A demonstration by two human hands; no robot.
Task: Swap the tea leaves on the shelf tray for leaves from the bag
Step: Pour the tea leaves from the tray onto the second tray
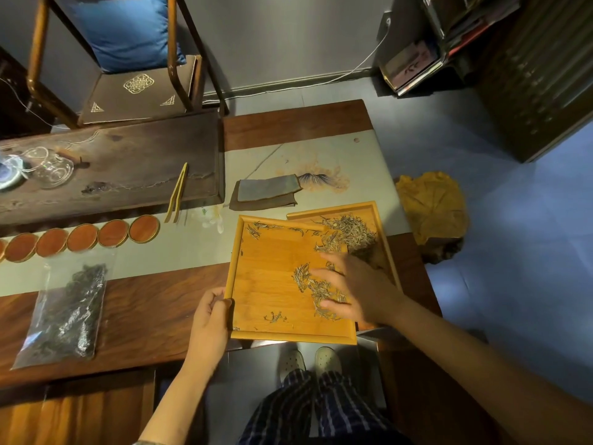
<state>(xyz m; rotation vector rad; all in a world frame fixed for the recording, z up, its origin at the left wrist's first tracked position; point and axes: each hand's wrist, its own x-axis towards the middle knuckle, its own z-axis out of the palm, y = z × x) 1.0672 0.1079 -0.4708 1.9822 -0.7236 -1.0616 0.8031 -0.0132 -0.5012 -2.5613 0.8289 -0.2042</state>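
A square bamboo tray [269, 271] is tilted over a second bamboo tray [369, 210] at the table's right end. My left hand [210, 322] grips the near tray's lower left corner. My right hand [349, 290] lies flat on that tray with fingers spread, touching pale tea leaves [308, 281] scattered across it. A larger heap of the same leaves [351, 232] sits in the second tray. A clear plastic bag of dark tea leaves [69, 313] lies flat on the table to the left.
A row of round wooden coasters [83, 237] and bamboo tongs [176, 194] lie behind the bag. A folded cloth [264, 191] sits beyond the trays. Glassware [48, 165] stands on a dark tea board at far left. A chair stands behind the table.
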